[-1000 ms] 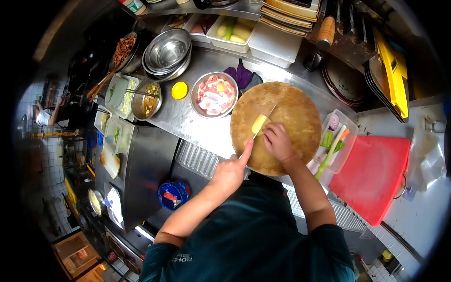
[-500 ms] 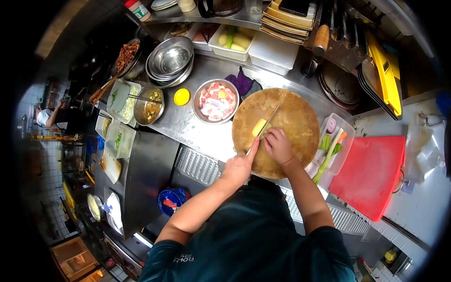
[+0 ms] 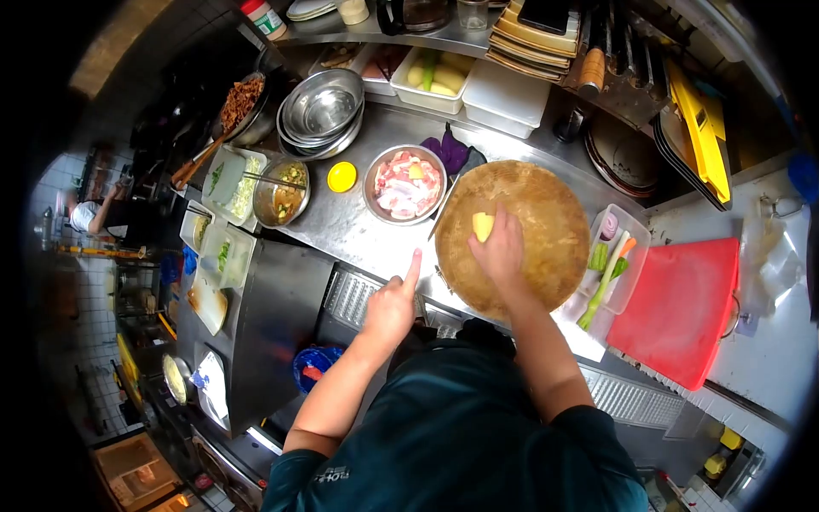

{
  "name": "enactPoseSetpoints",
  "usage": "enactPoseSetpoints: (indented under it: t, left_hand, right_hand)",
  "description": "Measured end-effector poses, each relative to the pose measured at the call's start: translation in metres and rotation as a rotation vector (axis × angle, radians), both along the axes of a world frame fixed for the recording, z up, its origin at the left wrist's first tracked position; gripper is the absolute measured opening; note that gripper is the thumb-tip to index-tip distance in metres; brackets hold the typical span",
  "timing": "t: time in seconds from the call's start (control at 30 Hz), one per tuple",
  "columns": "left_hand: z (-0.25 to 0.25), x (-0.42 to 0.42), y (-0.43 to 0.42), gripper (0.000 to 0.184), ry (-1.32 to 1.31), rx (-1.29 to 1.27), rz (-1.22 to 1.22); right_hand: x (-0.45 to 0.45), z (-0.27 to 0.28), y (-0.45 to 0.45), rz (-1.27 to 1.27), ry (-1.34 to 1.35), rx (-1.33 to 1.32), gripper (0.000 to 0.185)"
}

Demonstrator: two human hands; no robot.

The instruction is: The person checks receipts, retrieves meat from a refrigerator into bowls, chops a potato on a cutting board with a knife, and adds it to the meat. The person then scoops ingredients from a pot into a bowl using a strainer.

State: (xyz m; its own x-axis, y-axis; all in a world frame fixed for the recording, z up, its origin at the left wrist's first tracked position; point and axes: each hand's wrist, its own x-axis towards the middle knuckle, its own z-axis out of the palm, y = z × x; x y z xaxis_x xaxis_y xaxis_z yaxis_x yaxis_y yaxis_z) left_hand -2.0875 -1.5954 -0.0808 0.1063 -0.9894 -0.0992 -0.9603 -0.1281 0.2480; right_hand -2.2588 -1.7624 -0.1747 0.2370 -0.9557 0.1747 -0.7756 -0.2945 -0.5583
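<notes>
Left hand (image 3: pixel 392 305), gripping the knife (image 3: pixel 444 210), has swung aside — cutting seems paused, yellow vegetable (image 3: pixel 483 226) pinched in right hand (image 3: pixel 503 252).

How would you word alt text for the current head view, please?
A person's right hand grips a pale yellow block of food over a round brown wooden chopping board, while the left hand holds a narrow-looking grey knife. Nearby are a round silver metal bowl of pink raw meat and a flat red board.
</notes>
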Motion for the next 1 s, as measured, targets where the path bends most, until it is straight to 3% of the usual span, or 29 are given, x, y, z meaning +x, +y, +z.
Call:
enactPoseSetpoints:
  t: [0.17,0.3,0.57,0.77,1.0]
  left_hand:
    - [-0.005,0.001,-0.007,0.088,0.013,0.042,-0.089]
    - [-0.009,-0.022,-0.016,0.096,0.02,0.148,-0.174]
    - [0.006,-0.044,-0.007,0.092,0.097,0.063,-0.148]
    - [0.012,-0.058,0.0,0.089,0.124,0.05,-0.12]
    - [0.01,-0.057,-0.005,0.089,0.16,0.085,-0.107]
  right_hand:
    - [-0.044,-0.001,-0.024,0.38,-0.067,0.003,0.074]
    - [-0.068,0.004,-0.019,0.409,-0.121,0.007,0.061]
    - [-0.08,0.003,-0.007,0.372,-0.189,-0.084,0.038]
    - [-0.09,0.003,-0.02,0.519,-0.168,-0.19,0.023]
    - [-0.09,0.003,-0.028,0.569,-0.148,-0.164,0.02]
